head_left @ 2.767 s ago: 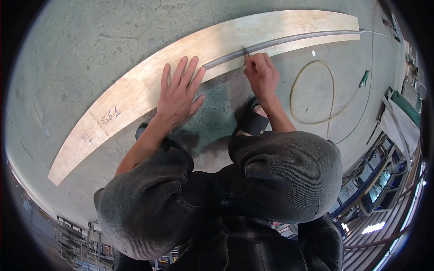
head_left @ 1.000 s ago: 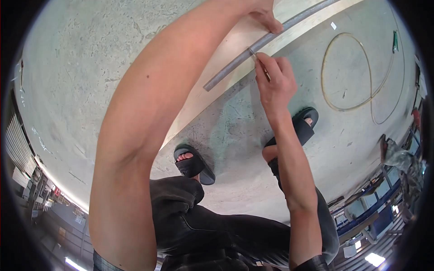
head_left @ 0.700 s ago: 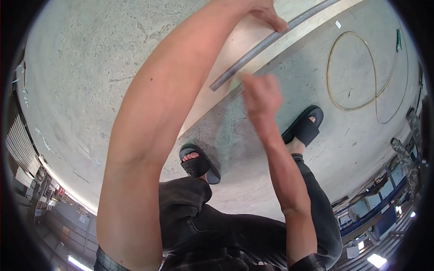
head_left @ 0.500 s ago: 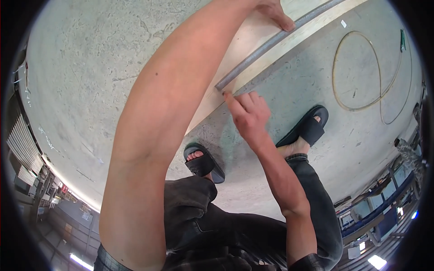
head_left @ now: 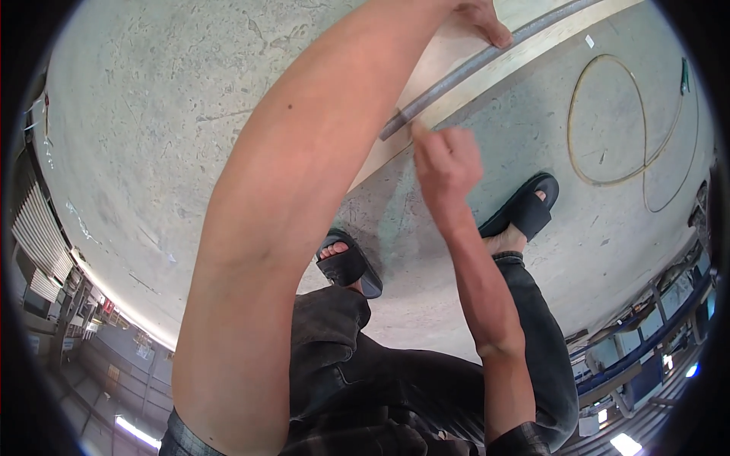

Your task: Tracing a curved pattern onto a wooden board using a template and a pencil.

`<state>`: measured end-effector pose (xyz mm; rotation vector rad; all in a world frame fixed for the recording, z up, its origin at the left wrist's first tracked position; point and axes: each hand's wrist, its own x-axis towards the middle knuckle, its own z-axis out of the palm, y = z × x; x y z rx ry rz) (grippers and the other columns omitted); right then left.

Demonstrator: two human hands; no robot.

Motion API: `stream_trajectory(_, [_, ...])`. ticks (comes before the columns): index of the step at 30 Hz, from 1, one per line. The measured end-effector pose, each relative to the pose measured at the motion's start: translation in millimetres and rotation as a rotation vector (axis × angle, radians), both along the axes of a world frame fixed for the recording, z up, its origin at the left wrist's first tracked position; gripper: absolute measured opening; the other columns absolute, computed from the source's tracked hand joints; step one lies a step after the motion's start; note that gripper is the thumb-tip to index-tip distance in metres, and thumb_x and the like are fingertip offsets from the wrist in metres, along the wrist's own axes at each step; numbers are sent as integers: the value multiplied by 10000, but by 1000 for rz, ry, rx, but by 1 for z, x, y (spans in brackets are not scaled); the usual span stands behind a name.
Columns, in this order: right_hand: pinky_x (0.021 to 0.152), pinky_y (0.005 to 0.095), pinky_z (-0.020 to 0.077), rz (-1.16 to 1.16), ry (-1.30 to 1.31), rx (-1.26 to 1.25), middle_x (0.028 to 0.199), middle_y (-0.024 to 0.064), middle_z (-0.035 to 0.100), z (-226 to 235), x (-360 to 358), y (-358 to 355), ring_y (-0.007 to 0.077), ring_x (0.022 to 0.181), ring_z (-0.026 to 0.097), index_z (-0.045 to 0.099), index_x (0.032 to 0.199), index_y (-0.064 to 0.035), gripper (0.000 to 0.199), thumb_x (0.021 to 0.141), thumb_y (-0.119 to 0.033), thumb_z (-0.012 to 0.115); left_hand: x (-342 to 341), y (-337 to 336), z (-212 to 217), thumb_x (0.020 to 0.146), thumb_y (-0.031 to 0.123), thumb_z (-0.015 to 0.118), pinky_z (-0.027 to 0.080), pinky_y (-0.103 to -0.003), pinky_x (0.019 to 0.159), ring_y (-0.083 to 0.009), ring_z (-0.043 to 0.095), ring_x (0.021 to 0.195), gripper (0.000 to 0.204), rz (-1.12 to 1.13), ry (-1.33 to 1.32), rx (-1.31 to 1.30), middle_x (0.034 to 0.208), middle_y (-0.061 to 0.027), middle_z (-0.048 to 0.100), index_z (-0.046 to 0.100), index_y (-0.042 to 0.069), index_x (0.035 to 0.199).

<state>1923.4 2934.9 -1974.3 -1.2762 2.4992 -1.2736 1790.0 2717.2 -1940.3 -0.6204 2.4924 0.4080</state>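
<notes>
Grey strip [head_left: 454, 79] at one o'clock, already laid along a pale board [head_left: 475, 87]; left hand [head_left: 480, 18], thumb against strip, other fingers unseen. Right hand [head_left: 450, 163], two o'clock: blurred, fingers curled, grip indeterminable. Remaining work indeterminable.

from my remote seat i can make out no readable lettering, label, number or sign anywhere in the head view.
</notes>
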Motion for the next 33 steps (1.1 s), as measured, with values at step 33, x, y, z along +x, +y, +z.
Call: stream_trajectory(33, [512,325,397,-12,26,28,663,17,498,-6,5,11,196,608,515,688,774,-136,131,742,-50,783,-20,21,40,513,609,907,125,-670,1167,-477,-36,1499,1532,329,-593,63,1602,-336,-56,-98,179,1587])
